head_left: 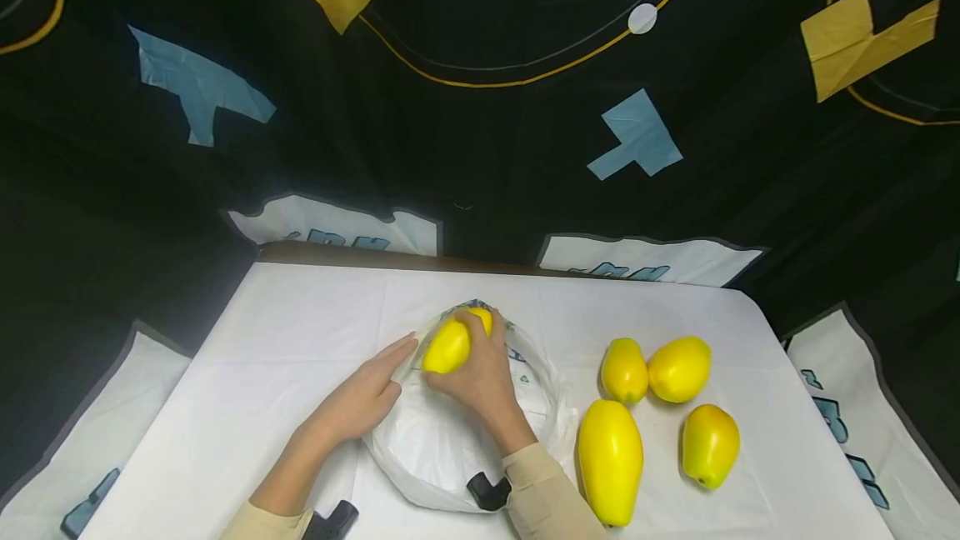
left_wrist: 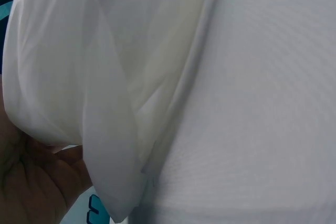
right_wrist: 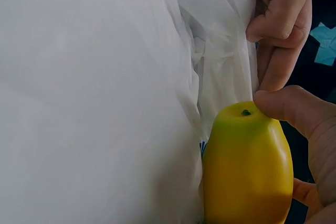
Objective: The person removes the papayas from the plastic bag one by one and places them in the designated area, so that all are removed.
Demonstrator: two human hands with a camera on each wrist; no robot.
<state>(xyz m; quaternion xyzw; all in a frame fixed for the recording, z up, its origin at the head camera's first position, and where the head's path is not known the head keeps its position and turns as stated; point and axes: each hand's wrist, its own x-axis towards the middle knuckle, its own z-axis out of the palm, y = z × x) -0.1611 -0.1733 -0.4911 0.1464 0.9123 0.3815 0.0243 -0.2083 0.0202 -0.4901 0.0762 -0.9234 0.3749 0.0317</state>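
My right hand (head_left: 480, 377) grips a yellow papaya (head_left: 447, 347) above the far left part of an open white plastic bag (head_left: 431, 457). In the right wrist view, the thumb presses near the green stem end of the papaya (right_wrist: 247, 166). At the bag's left rim is my left hand (head_left: 358, 397), its thumb and fingers pinching the plastic. The left wrist view has the bag (left_wrist: 105, 66) covering most of that hand's fingers, with the palm (left_wrist: 37, 182) showing below it.
Right of the bag lie a long yellow papaya (head_left: 611, 463) and three smaller yellow fruits, one of them by the far end of the long papaya (head_left: 624, 371). A white cloth covers the table (head_left: 315, 315). Behind it hangs a black curtain (head_left: 480, 157) with patterns.
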